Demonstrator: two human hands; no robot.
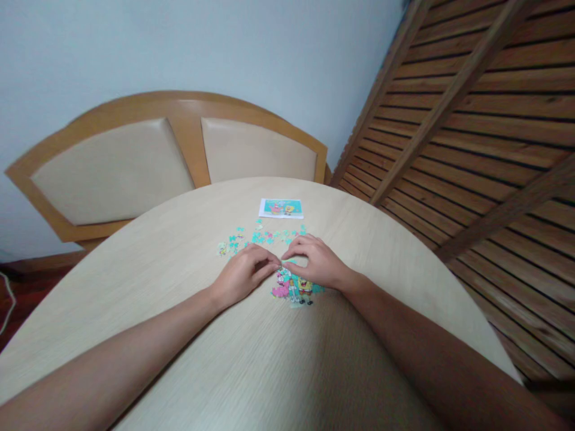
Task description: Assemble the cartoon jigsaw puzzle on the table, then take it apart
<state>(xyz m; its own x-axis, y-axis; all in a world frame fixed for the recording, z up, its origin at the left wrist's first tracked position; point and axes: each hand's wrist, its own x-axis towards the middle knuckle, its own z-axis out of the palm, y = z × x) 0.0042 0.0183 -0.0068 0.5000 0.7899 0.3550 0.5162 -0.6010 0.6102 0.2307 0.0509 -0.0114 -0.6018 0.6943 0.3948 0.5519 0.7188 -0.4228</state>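
Observation:
My left hand [249,272] reaches in from the left with thumb and forefinger pinched on a small puzzle piece [281,264], mostly hidden by the fingertips. From the other side my right hand [321,261] curls over, its thumb and forefinger tips closed in on the same spot. Just below both hands lies a partly joined jigsaw puzzle [293,288], with a pink figure, a pale figure and a yellow square cartoon figure. The right hand covers part of its upper edge.
Loose puzzle pieces [258,237], mostly turquoise, are scattered beyond my hands. Behind them lies a reference picture card [283,208]. The round wooden table [179,251] borders a padded bench back [193,131] and a slatted wooden panel [471,120] on the right.

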